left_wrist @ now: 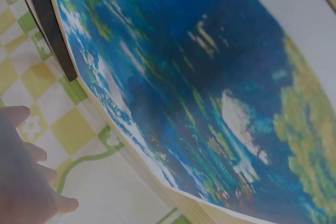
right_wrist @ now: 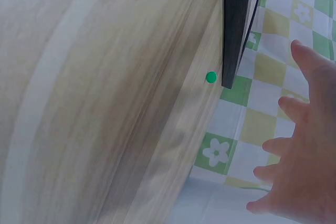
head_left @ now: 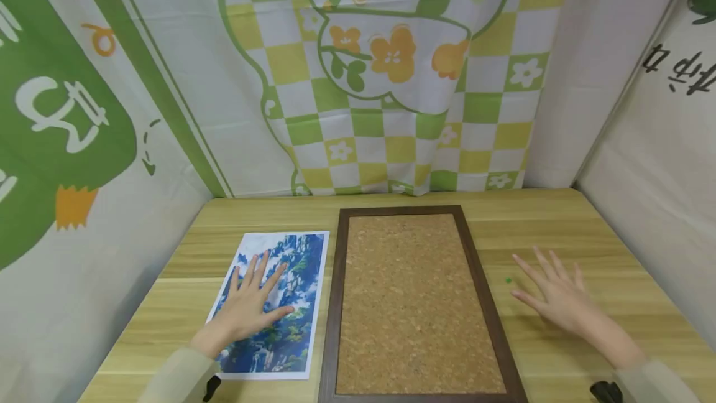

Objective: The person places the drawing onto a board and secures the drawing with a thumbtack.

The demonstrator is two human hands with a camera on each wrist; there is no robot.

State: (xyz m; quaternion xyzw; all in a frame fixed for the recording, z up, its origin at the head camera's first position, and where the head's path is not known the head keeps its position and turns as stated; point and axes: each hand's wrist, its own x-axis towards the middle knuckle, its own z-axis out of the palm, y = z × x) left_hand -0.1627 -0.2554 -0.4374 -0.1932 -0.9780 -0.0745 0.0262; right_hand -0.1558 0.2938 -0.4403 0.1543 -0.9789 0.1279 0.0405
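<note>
My left hand (head_left: 246, 308) is spread over a printed landscape picture (head_left: 302, 328) with blue mountains and white clouds, to the left of the board. In the left wrist view the fingers (left_wrist: 34, 153) appear at the lower left, beside the print (left_wrist: 157, 77). My right hand (head_left: 562, 297) hovers with spread fingers over the table right of a framed corkboard (head_left: 414, 303), holding nothing. A small round green pushpin-like piece (right_wrist: 211, 77) lies on the wood between the right hand and the frame. The corkboard lies flat with its brown frame around bare cork.
The wooden table (head_left: 179, 303) ends at a back edge against a hanging curtain (head_left: 391, 154) with green and yellow checks. White printed cloth walls (head_left: 660, 160) stand at the left and right sides.
</note>
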